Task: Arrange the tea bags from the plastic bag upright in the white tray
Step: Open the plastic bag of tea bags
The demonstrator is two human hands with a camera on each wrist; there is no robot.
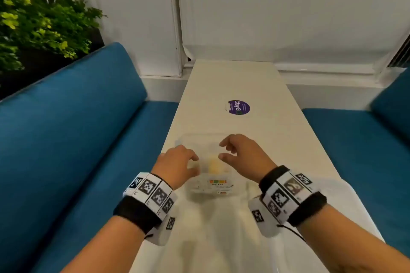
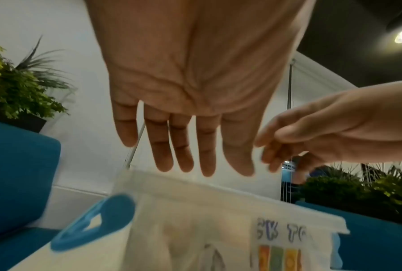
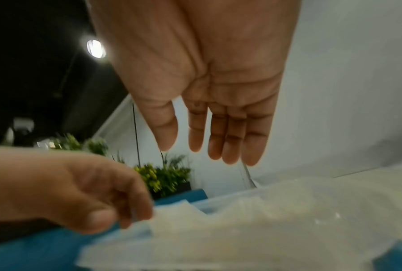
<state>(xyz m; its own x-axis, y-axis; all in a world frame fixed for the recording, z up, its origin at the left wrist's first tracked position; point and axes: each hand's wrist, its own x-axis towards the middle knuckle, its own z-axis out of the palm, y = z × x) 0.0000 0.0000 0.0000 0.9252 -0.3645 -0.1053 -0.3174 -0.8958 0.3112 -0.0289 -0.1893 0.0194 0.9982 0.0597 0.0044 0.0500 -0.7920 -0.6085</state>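
Note:
A clear plastic bag [image 1: 213,180] with a coloured label lies on the white table [image 1: 233,82], and pale yellowish tea bags [image 1: 214,166] show through it. My left hand [image 1: 195,164] hovers at the bag's left side and my right hand [image 1: 221,150] at its right, both with relaxed fingers holding nothing. In the left wrist view the left hand [image 2: 195,161] hangs just above the bag [image 2: 195,220]. The right hand [image 3: 195,152] likewise hangs over the bag [image 3: 265,220] in the right wrist view. The white tray [image 1: 346,190] lies nearest me, below my wrists.
A round purple sticker [image 1: 239,107] sits farther along the narrow table. Blue sofas flank it on the left [image 1: 77,139] and right [image 1: 366,150]. Green plants [image 1: 33,29] stand behind the left sofa. A white wall closes the far end.

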